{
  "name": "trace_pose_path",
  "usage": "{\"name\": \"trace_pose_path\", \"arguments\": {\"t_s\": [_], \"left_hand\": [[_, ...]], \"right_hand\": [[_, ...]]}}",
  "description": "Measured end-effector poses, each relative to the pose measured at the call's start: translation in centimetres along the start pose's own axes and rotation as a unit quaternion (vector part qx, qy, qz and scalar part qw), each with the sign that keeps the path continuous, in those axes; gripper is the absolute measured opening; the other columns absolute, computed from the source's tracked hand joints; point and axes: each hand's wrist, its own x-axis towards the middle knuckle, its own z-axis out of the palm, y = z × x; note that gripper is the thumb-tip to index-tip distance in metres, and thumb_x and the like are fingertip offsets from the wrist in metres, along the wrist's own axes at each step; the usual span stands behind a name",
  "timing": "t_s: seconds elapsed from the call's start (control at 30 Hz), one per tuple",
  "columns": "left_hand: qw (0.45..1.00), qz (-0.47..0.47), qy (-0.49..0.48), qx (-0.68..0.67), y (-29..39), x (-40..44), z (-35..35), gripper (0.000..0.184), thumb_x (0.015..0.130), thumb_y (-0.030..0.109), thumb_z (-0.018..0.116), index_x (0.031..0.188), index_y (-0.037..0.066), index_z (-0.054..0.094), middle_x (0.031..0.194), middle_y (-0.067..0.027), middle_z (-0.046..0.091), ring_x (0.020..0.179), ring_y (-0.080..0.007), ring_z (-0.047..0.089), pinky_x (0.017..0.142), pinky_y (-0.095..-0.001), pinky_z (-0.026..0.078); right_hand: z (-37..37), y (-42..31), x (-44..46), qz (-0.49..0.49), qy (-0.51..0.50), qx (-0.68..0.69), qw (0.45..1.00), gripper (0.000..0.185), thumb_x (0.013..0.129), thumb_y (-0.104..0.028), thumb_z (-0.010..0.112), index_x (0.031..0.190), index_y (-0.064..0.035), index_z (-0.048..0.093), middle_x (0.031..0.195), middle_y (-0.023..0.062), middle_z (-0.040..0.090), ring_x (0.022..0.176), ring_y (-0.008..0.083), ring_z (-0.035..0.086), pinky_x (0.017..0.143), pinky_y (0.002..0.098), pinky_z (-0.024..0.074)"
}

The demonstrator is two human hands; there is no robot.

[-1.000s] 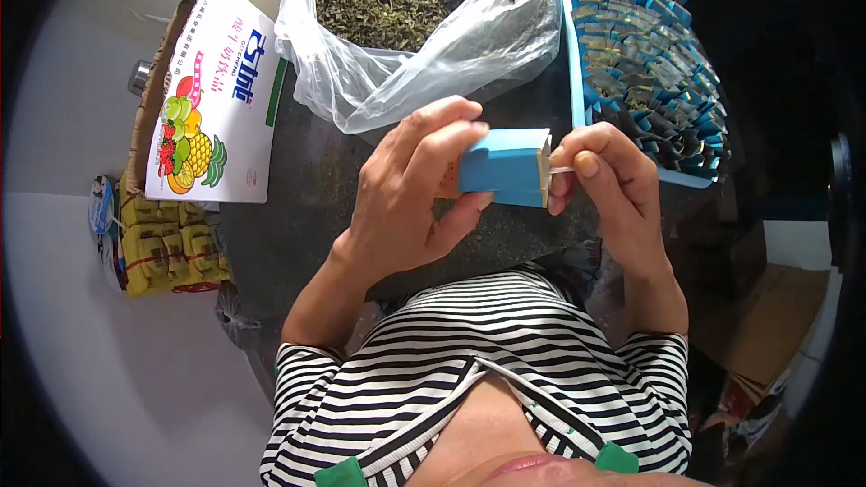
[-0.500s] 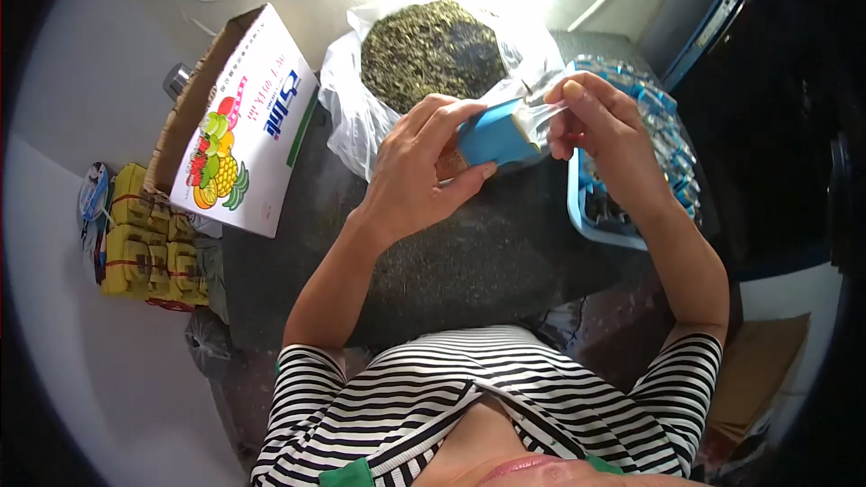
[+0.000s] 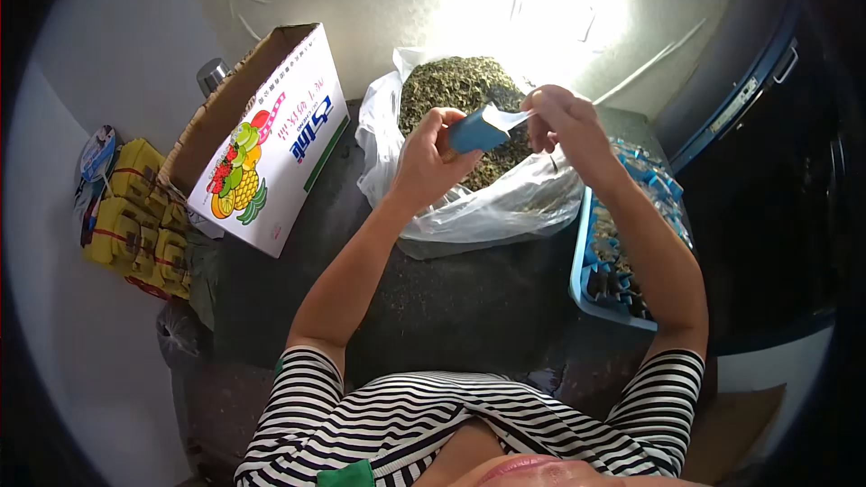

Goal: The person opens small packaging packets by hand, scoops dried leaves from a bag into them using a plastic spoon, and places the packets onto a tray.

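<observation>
My left hand is wrapped round a small blue packet, its fingers on both sides. A thin, pale, translucent film sticks out of the packet's right end, and the fingertips of my right hand pinch its far edge. Both hands are raised over a clear plastic bag full of dry, greenish-brown leaves. Right of the bag, partly behind my right forearm, a light blue tray holds many small blue packets.
On the left of the dark table an open white carton with printed fruit leans at an angle. Yellow packages and a metal lid are beyond it. A bright light shines on the back wall.
The view has tilted up, showing more wall. Both hands have lifted from the table's front to over the leaf bag, and the film now extends farther from the packet.
</observation>
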Motion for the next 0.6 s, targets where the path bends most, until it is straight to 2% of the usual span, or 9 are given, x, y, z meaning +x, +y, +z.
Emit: {"name": "trace_pose_path", "arguments": {"t_s": [0.17, 0.23, 0.27, 0.3, 0.33, 0.37, 0.47, 0.53, 0.6], "left_hand": [[0.997, -0.048, 0.016, -0.062, -2.7, 0.7, -0.2, 0.045, 0.080, 0.005, 0.076, 0.119, 0.005, 0.053, 0.098, -0.0048, 0.060, 0.086, -0.0089, 0.060, 0.074, -0.0251, 0.052], [1.000, 0.021, 0.016, -0.013, -2.9, 0.5, 0.0, 0.047, 0.079, 0.006, 0.077, 0.119, 0.005, 0.053, 0.097, -0.0042, 0.060, 0.087, -0.0088, 0.060, 0.074, -0.0255, 0.051], [1.000, 0.019, 0.016, -0.015, -3.0, 0.5, 0.1, 0.047, 0.079, 0.006, 0.077, 0.119, 0.005, 0.053, 0.097, -0.0042, 0.060, 0.087, -0.0088, 0.060, 0.074, -0.0255, 0.051], [0.999, 0.022, 0.022, -0.013, -3.1, 0.4, 0.1, 0.047, 0.079, 0.006, 0.077, 0.119, 0.005, 0.053, 0.097, -0.0039, 0.059, 0.086, -0.0083, 0.059, 0.074, -0.0255, 0.051], [0.999, 0.025, 0.028, -0.011, -3.2, 0.3, 0.2, 0.047, 0.079, 0.006, 0.077, 0.120, 0.005, 0.053, 0.097, -0.0036, 0.059, 0.085, -0.0079, 0.058, 0.074, -0.0255, 0.051], [0.999, 0.028, 0.033, -0.009, -3.3, 0.2, 0.2, 0.048, 0.079, 0.006, 0.077, 0.120, 0.005, 0.053, 0.097, -0.0033, 0.059, 0.084, -0.0074, 0.057, 0.073, -0.0255, 0.051], [0.999, 0.007, 0.025, -0.044, -4.0, 0.3, 0.1, 0.047, 0.078, 0.007, 0.077, 0.119, 0.005, 0.053, 0.096, -0.0027, 0.058, 0.083, -0.0074, 0.056, 0.073, -0.0251, 0.050], [0.999, 0.005, 0.028, -0.039, -4.0, 0.3, 0.0, 0.047, 0.079, 0.006, 0.077, 0.119, 0.005, 0.053, 0.096, -0.0026, 0.058, 0.083, -0.0075, 0.056, 0.073, -0.0245, 0.050], [0.999, 0.001, 0.033, -0.035, -3.7, 0.2, 0.0, 0.046, 0.079, 0.006, 0.077, 0.118, 0.005, 0.053, 0.095, -0.0024, 0.058, 0.083, -0.0075, 0.055, 0.072, -0.0239, 0.049]], "right_hand": [[-1.6, 3.1, 4.3, -0.010, 0.068, -0.056, 0.996, 0.026, 0.099, -0.024, 0.049, 0.095, -0.0038, 0.065, 0.065, 0.0034, 0.059, 0.058, 0.0109, 0.057, 0.053, 0.0273, 0.0448], [-1.0, 4.7, 5.7, -0.007, 0.043, -0.228, 0.973, 0.025, 0.098, -0.023, 0.048, 0.098, -0.0040, 0.066, 0.066, 0.0068, 0.061, 0.058, 0.0132, 0.059, 0.057, 0.0312, 0.0483], [-0.7, 6.6, 6.4, -0.113, 0.005, -0.363, 0.925, 0.026, 0.097, -0.023, 0.047, 0.101, -0.0037, 0.065, 0.071, 0.0137, 0.064, 0.064, 0.0223, 0.064, 0.064, 0.0367, 0.0510], [1.1, 6.6, 6.3, -0.141, 0.031, -0.418, 0.897, 0.026, 0.097, -0.022, 0.047, 0.102, -0.0034, 0.064, 0.078, 0.0188, 0.065, 0.074, 0.0330, 0.066, 0.069, 0.0411, 0.0508], [2.2, 6.4, 6.0, -0.072, 0.013, -0.430, 0.900, 0.022, 0.096, -0.019, 0.048, 0.099, -0.0031, 0.064, 0.084, 0.0220, 0.065, 0.081, 0.0392, 0.065, 0.073, 0.0437, 0.0507], [2.9, 8.6, 7.6, -0.072, -0.009, -0.425, 0.902, 0.021, 0.094, -0.020, 0.053, 0.096, -0.0024, 0.064, 0.083, 0.0217, 0.065, 0.081, 0.0397, 0.065, 0.072, 0.0439, 0.0506], [4.7, 10.5, 8.6, -0.105, -0.027, -0.360, 0.927, 0.026, 0.096, -0.020, 0.050, 0.096, 0.0000, 0.067, 0.086, 0.0212, 0.068, 0.083, 0.0342, 0.068, 0.073, 0.0447, 0.0525], [5.2, 9.8, 9.0, 0.081, -0.065, -0.174, 0.979, 0.030, 0.095, -0.021, 0.051, 0.100, 0.0043, 0.066, 0.085, 0.0187, 0.069, 0.077, 0.0263, 0.069, 0.064, 0.0394, 0.0563], [5.0, 11.1, 9.8, 0.086, -0.052, -0.112, 0.989, 0.032, 0.095, -0.022, 0.051, 0.100, 0.0054, 0.066, 0.086, 0.0167, 0.068, 0.075, 0.0230, 0.068, 0.061, 0.0358, 0.0574]]}}
